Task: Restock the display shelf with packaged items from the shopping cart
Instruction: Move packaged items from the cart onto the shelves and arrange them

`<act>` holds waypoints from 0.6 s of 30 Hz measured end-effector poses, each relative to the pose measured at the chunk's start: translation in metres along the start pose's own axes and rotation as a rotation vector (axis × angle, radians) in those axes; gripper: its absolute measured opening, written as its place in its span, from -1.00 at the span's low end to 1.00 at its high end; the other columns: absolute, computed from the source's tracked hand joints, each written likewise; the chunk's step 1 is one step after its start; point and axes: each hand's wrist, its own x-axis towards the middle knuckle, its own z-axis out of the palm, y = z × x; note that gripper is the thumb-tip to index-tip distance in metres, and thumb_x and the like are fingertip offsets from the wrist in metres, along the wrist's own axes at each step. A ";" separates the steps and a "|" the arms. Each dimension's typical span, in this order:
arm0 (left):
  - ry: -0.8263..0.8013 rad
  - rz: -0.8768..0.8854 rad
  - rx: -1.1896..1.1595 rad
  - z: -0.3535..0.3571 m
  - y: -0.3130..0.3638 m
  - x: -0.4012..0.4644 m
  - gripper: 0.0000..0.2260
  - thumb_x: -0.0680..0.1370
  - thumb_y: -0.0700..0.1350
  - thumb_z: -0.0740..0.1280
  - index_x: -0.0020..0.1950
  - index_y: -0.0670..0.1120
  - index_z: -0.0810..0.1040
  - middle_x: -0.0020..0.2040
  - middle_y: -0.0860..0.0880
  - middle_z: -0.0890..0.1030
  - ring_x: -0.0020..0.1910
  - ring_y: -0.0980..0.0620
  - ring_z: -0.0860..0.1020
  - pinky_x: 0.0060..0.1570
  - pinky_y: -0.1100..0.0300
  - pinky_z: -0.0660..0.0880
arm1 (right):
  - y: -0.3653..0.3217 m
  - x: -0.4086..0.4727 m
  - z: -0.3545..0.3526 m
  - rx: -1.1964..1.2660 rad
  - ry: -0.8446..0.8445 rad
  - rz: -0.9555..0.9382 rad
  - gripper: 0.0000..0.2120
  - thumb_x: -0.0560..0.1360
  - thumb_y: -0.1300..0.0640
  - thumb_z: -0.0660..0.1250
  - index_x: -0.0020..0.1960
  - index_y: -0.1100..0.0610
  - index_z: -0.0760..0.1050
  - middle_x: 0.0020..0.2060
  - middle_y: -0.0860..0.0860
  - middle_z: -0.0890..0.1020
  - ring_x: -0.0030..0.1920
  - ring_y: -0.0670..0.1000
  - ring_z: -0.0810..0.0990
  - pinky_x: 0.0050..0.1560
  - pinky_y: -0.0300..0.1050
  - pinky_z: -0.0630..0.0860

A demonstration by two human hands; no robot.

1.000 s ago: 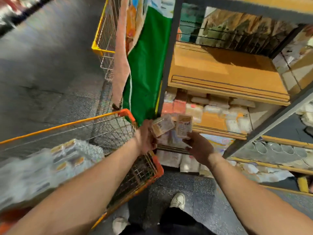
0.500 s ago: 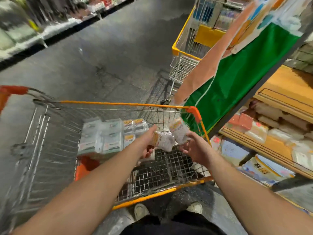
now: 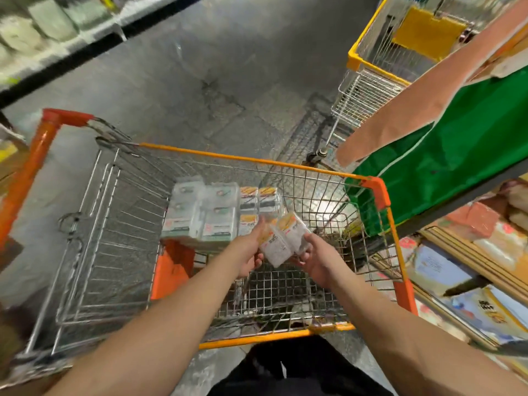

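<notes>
Packets (image 3: 281, 238), apparently two, gripped in our left hand (image 3: 248, 252) and right hand (image 3: 317, 261), have swung from shelf (image 3: 468, 252) back over cart (image 3: 257, 160); unplaced.

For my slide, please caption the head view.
Both hands hold packets above the cart.

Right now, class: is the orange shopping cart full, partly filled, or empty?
Partly filled. Stacked packs sit only at the far side of the shopping cart; bare wire floor shows near the hands, which hold two packets above it.
</notes>
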 end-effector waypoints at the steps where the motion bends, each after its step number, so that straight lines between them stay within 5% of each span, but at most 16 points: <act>1: -0.003 0.012 -0.054 -0.001 -0.002 0.007 -0.51 0.50 0.25 0.34 0.14 -0.15 0.59 -0.06 -0.10 0.65 -0.34 0.08 0.41 -0.38 0.26 0.36 | 0.002 0.006 -0.001 0.044 0.005 0.027 -0.78 0.63 0.16 0.12 0.14 0.21 0.48 -0.20 0.11 0.59 -0.35 -0.02 0.55 0.10 0.09 0.52; 3: -0.008 0.040 -0.135 0.002 -0.004 0.011 -0.73 0.56 -0.07 0.37 0.19 -0.19 0.56 -0.03 -0.10 0.67 -0.23 0.04 0.49 -0.24 0.23 0.40 | 0.004 0.012 -0.003 0.146 0.030 0.056 -0.79 0.63 0.17 0.10 0.15 0.22 0.46 -0.21 0.12 0.60 -0.33 -0.01 0.57 0.01 0.03 0.56; 5: 0.012 0.082 -0.146 0.014 -0.004 0.024 -0.78 0.58 -0.19 0.33 0.22 -0.18 0.54 0.03 -0.09 0.68 -0.08 0.01 0.57 -0.13 0.18 0.43 | 0.000 0.020 -0.011 0.234 0.067 0.092 -0.78 0.63 0.16 0.12 0.18 0.23 0.45 -0.05 0.18 0.61 -0.15 0.07 0.60 -0.05 -0.03 0.55; 8: 0.019 0.128 -0.134 0.043 -0.006 0.038 -0.78 0.61 -0.09 0.30 0.25 -0.04 0.52 0.07 -0.02 0.68 0.06 -0.02 0.62 0.05 0.05 0.51 | -0.007 0.035 -0.031 0.310 0.116 0.132 -0.73 0.61 0.16 0.16 0.24 0.25 0.46 0.06 0.19 0.60 -0.10 0.07 0.58 -0.10 -0.12 0.54; 11: -0.004 0.079 -0.075 0.078 -0.005 0.052 -0.75 0.61 0.00 0.27 0.30 0.11 0.41 0.15 -0.01 0.62 0.08 -0.07 0.60 -0.08 0.01 0.59 | -0.014 0.055 -0.052 0.327 0.194 0.121 -0.77 0.58 0.18 0.18 0.16 0.24 0.50 -0.02 0.17 0.62 -0.15 0.06 0.57 -0.10 -0.11 0.52; 13: 0.024 0.054 -0.062 0.100 -0.005 0.068 -0.68 0.59 -0.12 0.29 0.33 0.03 0.37 0.15 -0.09 0.60 -0.03 -0.11 0.65 -0.14 0.04 0.64 | -0.016 0.068 -0.067 0.312 0.232 0.106 -0.77 0.60 0.16 0.16 0.15 0.24 0.50 -0.07 0.18 0.64 -0.17 0.05 0.58 -0.10 -0.11 0.50; 18: 0.115 0.011 -0.133 0.127 -0.012 0.122 -0.68 0.56 -0.25 0.34 0.30 -0.13 0.40 0.13 -0.08 0.58 -0.05 -0.01 0.62 0.18 -0.04 0.55 | -0.018 0.104 -0.098 0.242 0.252 0.126 -0.67 0.61 -0.05 0.23 0.23 0.16 0.49 0.06 0.16 0.65 0.00 0.08 0.61 -0.10 -0.07 0.54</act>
